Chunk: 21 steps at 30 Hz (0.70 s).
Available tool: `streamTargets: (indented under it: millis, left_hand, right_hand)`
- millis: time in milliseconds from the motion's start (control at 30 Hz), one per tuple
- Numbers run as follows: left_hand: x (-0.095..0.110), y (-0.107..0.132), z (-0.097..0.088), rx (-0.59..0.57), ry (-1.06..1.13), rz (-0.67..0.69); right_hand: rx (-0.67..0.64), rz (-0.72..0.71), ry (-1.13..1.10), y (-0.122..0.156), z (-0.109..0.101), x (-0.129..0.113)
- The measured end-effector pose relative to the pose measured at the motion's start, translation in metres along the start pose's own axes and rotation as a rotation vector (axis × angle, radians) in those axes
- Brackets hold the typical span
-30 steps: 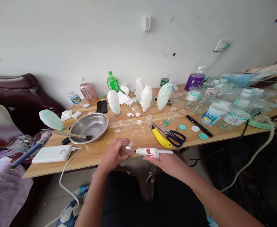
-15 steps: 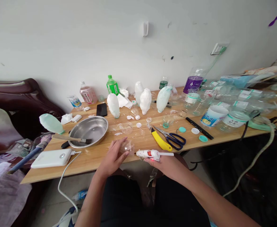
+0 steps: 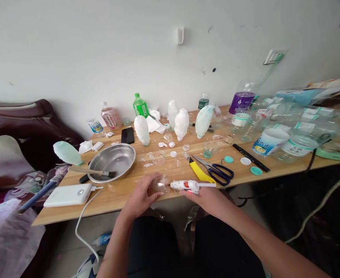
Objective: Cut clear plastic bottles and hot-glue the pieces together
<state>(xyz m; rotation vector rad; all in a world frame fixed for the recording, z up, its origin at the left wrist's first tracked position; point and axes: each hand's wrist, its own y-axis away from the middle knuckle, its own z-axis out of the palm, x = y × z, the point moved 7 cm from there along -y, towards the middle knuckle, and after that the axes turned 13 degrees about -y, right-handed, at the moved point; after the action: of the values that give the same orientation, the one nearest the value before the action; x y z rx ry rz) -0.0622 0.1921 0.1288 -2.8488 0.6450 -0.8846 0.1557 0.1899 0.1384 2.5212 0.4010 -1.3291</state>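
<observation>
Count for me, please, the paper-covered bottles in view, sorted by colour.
White paper-covered bottles: 3
Pale green paper-covered bottles: 2
Total: 5

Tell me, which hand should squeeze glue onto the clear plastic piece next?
Probably the right hand: it grips the glue gun, whose nozzle points at the clear plastic piece. The left hand is busy steadying that piece on the table.

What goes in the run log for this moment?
left hand: holds clear plastic bottle piece | right hand: holds white glue gun | nozzle at piece
</observation>
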Motion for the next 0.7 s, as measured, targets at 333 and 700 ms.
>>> streamTargets:
  millis: [333,700]
  left_hand:
    - [0.0,0.0,0.0,0.026,0.006,-0.009]
    - [0.002,-0.001,-0.002,0.044,0.013,0.007]
  right_hand:
    - [0.018,-0.04,0.007,-0.004,-0.002,-0.005]
    - [0.066,-0.076,-0.015,-0.007,-0.004,0.0]
